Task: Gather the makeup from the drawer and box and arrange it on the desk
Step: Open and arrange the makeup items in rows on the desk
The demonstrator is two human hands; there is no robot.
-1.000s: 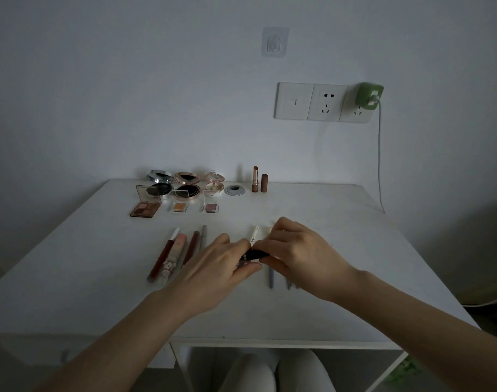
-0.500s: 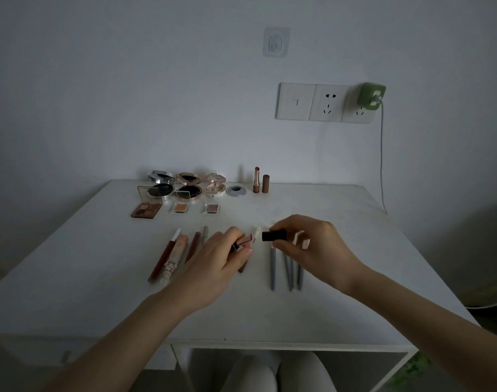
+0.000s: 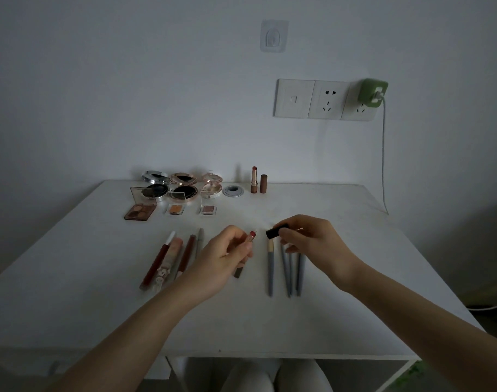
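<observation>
Both forearms reach in over the desk (image 3: 355, 250), hands raised just above its middle. The left hand (image 3: 222, 261) is turned palm inward, its fingers curled round a lipstick (image 3: 250, 237) whose red tip points up and to the right. The right hand (image 3: 312, 240), just right of the lipstick and apart from it, arches knuckles up, thumb and forefinger pinching a black cap (image 3: 273, 232) with its open end toward the lipstick.

Behind the lipstick, along the far edge, stand three open round compacts (image 3: 183, 190), three palettes (image 3: 141, 212) and one second lipstick (image 3: 254, 179) with its brown lid (image 3: 263, 183) beside it. Left of the lipstick lie four tubes (image 3: 159, 258). Below and right of it lie grey sticks (image 3: 270, 273), three or perhaps four.
</observation>
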